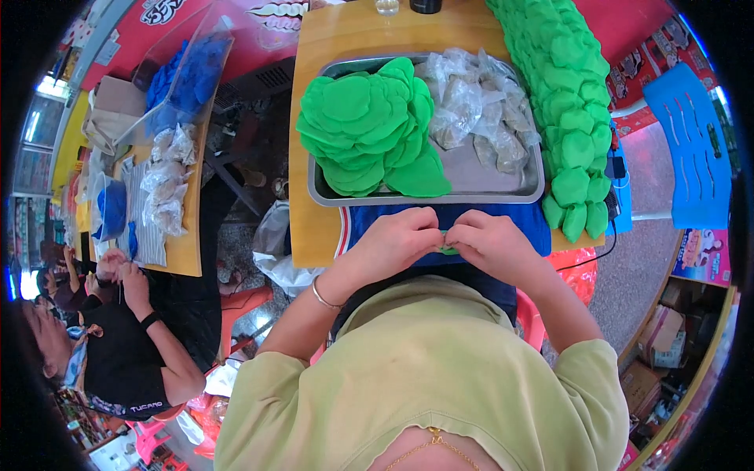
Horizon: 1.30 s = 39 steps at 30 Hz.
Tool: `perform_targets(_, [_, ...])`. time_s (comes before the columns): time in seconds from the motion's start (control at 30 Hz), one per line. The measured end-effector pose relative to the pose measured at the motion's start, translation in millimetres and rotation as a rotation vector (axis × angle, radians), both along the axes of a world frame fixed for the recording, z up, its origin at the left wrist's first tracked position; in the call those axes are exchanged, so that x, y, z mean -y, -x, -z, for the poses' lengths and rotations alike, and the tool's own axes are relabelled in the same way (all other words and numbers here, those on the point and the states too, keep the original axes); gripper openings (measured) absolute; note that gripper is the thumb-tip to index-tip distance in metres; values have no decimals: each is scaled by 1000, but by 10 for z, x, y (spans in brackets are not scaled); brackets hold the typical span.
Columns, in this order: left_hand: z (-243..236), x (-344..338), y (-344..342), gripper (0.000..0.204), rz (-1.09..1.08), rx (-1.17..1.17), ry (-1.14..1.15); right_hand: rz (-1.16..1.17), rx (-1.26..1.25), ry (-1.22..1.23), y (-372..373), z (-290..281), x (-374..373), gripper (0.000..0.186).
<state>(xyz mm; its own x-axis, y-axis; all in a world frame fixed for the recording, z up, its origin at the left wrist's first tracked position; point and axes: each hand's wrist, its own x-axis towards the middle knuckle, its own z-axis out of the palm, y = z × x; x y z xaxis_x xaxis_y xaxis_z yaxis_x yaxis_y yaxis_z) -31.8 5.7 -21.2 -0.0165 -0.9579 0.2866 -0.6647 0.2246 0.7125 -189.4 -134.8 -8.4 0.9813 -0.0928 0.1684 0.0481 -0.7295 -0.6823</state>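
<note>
Close to my body at the table's front edge, my left hand [407, 238] and my right hand [487, 239] meet. Their fingertips are closed on a small green piece [448, 250], perhaps dough or clay, mostly hidden by the fingers. Just beyond my hands lies a metal tray [503, 195]. A heap of flat, bright green rounds [369, 118] fills its left part, some overhanging the rim. Clear plastic bags [479, 102] with greyish contents are piled at its back right. Along the table's right side runs a long stack of puffy green pieces [573, 145].
A dark blue cloth [471, 216] lies under the tray's front. At left, a co-worker [133, 345] handles something at another wooden table [184, 255] with blue material and bags. A blue plastic chair [687, 149] stands at right. A glass [387, 6] sits at the far edge.
</note>
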Motion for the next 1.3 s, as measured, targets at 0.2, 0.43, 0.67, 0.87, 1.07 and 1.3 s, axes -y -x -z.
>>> perform_targets(0.2, [-34,-2,-66,9,78,22,-87,-15,-49,269,10,-18,-56,15])
perform_targets(0.43, [-24,20,-39,8,26,74,-45,83,-97,387,37,66,-142,12])
perform_targets(0.67, [-15,-2,-44,10,41,173,17,138,-106,20,-6,113,-35,25])
perform_targets(0.87, [2,-19,1,23,51,194,36,116,-50,-144,80,124,7,25])
perform_targets(1.07, [-71,26,-22,25,88,393,-58,106,30,68,65,197,15,23])
perform_targets(1.3, [-109,18,-43,23,64,51,-78,58,26,149,50,5,20,24])
